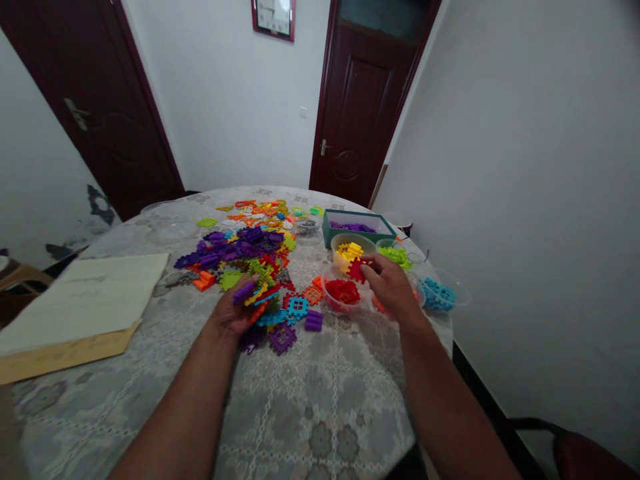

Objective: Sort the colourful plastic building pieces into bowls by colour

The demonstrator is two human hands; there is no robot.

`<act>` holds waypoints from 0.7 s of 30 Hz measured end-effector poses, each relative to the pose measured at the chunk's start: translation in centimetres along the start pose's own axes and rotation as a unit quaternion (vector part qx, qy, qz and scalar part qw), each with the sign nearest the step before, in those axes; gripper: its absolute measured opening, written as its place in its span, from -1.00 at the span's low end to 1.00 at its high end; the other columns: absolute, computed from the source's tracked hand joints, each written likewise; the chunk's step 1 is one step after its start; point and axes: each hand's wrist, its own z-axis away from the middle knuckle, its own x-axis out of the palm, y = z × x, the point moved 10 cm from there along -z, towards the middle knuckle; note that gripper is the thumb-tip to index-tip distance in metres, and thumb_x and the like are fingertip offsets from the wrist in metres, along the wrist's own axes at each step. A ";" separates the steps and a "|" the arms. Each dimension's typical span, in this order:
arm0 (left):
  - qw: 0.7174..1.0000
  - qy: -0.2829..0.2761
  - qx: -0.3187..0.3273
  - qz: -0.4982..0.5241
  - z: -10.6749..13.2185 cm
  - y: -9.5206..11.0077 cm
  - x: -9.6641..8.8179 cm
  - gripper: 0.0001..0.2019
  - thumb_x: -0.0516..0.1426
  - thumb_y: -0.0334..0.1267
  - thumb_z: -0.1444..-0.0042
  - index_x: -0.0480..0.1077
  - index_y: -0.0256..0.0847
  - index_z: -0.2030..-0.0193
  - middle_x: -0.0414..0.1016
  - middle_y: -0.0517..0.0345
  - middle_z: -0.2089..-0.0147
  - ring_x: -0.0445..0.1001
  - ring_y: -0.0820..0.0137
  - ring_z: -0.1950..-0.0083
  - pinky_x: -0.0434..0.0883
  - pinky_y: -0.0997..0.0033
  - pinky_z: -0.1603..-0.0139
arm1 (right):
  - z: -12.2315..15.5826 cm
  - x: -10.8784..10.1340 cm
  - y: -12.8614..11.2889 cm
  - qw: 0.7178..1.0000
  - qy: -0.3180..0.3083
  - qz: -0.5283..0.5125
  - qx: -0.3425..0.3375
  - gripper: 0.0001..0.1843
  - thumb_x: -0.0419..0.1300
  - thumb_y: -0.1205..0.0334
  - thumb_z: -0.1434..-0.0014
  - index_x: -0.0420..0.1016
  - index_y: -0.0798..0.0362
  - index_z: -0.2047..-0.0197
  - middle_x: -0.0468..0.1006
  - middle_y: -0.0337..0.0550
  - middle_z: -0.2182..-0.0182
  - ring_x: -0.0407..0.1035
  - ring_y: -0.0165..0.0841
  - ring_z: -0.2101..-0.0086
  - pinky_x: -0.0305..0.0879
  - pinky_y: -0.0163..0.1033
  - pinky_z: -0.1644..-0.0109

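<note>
My left hand (235,310) is closed round a bunch of mixed plastic building pieces (261,293) in green, yellow, blue, orange and purple. Between the fingertips of my right hand (387,280) is a red toothed building piece (357,270), held just above a clear bowl of red pieces (342,292). Behind that stands a bowl with yellow pieces (350,251). Loose blue pieces (297,306), a purple square piece (283,338) and a purple ribbed piece (313,321) lie between my hands. My right hand partly hides a bowl with orange pieces (379,304).
A large heap of purple pieces (240,245) lies beyond my left hand, with orange and white pieces (260,212) farther back. A green box (361,230) holds purple pieces. Bowls of green pieces (395,255) and blue pieces (439,293) stand at right. Papers (85,300) lie at left.
</note>
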 end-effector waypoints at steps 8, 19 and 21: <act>1.000 -0.004 0.000 -0.012 -0.1 0.0 0.0 -0.81 0.23 -0.48 -0.18 0.48 -0.21 0.09 0.65 0.09 0.34 0.67 0.22 0.43 0.64 0.28 0.51 | 0.1 0.6 -0.6 0.994 0.013 0.079 -0.075 -0.68 0.12 0.17 -0.36 0.69 0.01 0.01 0.70 0.03 0.03 0.55 -0.12 0.00 0.40 0.03 -0.18; 0.998 -0.059 0.014 0.001 0.1 -0.3 0.8 -0.73 0.32 -0.49 -0.06 0.49 -0.23 0.09 0.67 0.04 0.28 0.71 0.07 0.34 0.67 0.11 0.39 | 3.1 7.4 -11.1 0.963 -0.112 -0.021 -0.244 -0.62 0.10 0.38 -0.38 0.61 -0.04 -0.16 0.66 -0.01 -0.02 0.53 -0.19 -0.05 0.43 0.00 -0.23; 0.997 -0.078 0.010 0.008 0.2 -0.4 1.1 -0.69 0.33 -0.48 -0.06 0.52 -0.23 0.04 0.68 0.03 0.26 0.72 0.08 0.32 0.68 0.10 0.35 | 3.8 9.3 -12.4 0.955 -0.130 -0.034 -0.264 -0.59 0.11 0.40 -0.38 0.59 -0.08 -0.19 0.63 -0.02 -0.10 0.49 -0.20 -0.12 0.39 0.01 -0.29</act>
